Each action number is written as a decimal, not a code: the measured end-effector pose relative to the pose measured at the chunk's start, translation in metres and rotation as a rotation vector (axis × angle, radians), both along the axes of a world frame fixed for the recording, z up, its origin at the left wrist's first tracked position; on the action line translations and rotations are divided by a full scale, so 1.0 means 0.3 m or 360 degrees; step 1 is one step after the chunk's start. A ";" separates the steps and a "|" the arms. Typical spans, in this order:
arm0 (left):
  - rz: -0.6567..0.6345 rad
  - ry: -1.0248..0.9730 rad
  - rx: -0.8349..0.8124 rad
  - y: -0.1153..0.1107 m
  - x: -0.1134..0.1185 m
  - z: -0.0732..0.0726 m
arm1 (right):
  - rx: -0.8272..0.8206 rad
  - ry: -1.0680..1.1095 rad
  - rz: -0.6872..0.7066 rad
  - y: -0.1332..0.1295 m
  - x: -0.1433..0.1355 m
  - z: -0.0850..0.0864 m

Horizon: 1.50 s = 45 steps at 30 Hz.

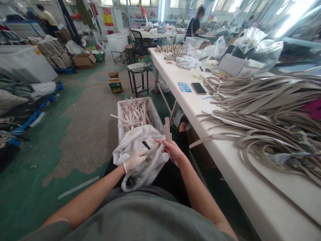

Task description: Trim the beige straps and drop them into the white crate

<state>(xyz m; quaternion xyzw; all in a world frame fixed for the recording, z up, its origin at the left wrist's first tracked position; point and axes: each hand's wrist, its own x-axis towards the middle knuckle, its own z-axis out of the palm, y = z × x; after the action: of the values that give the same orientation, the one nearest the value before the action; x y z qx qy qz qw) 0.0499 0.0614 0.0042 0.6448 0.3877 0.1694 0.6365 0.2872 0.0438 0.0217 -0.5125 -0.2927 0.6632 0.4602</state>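
Observation:
My right hand (173, 150) is closed around a few beige straps (167, 129) whose flat ends stick up above the fingers. My left hand (135, 161), in a pale glove, is closed at the mouth of a white plastic bag (122, 152) on my lap. Its fingertips are partly hidden by the bag, so what they grip cannot be made out. A small black patch shows on the bag between the hands. Just beyond it stands a white plastic crate (157, 117) heaped with short beige strips (135, 112).
To my right, a long white table (215, 154) carries piles of long beige straps (250, 93), a phone (199, 88), a blue card (185, 87) and metal fittings (173, 50). A stool (139, 68) stands ahead. Blue pallets (37, 113) line the left. Co-workers are farther back.

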 end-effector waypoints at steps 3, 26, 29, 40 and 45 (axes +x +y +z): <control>-0.0028 -0.0165 0.0006 0.002 0.044 0.065 | 0.0301 -0.0070 0.0084 0.003 -0.039 0.082; 0.0280 -0.0475 -0.0735 -0.058 -0.211 0.084 | 0.0237 -0.0584 -0.0761 -0.092 0.185 0.124; 0.0583 -0.0713 -0.0687 -0.019 -0.261 0.143 | 0.0022 -0.0773 -0.0671 -0.178 0.220 0.039; 0.0650 -0.0701 -0.0039 0.523 -0.092 0.334 | -0.0007 -0.0850 -0.0071 -0.236 0.117 -0.057; 0.0736 -0.0121 0.0504 0.826 0.082 0.341 | -0.0034 -0.0926 -0.0287 0.044 0.080 -0.047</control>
<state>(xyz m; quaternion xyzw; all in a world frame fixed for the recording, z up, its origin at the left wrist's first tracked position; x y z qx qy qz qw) 0.0744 0.3093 0.1065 0.6239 0.4691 0.3927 0.4863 0.3112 0.0568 0.0076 -0.7097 -0.3586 0.4481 0.4086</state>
